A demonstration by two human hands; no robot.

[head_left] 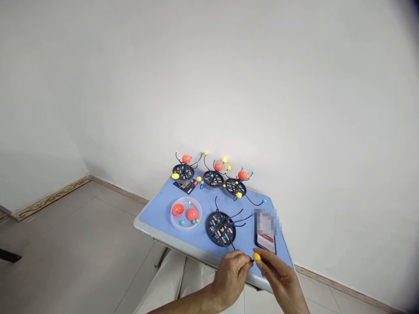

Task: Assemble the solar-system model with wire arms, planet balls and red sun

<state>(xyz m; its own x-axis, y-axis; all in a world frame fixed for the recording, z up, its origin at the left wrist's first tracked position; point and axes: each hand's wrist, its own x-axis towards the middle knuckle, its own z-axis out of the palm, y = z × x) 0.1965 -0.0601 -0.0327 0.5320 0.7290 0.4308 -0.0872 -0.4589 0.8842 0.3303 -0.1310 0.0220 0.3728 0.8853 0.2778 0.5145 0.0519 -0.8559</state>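
My left hand (230, 277) is closed on a thin black rod (232, 245) that reaches out from a round black solar system model base (216, 237). Between the fingertips of my right hand (279, 274) is a yellow ball (257, 257), held right at the rod's end; whether the two are joined I cannot tell. The base's other rods curve up and to the right with no balls on them. To its left, a clear round tray (172, 219) holds an orange half shell (178, 209), an orange dome (191, 214) and several small coloured balls.
Three models with balls on their rods, left (186, 159), middle (218, 166) and right (242, 175), stand along the wall. A black card (185, 187) lies before the left one. A phone (266, 240) rests at the right of the blue table (157, 216).
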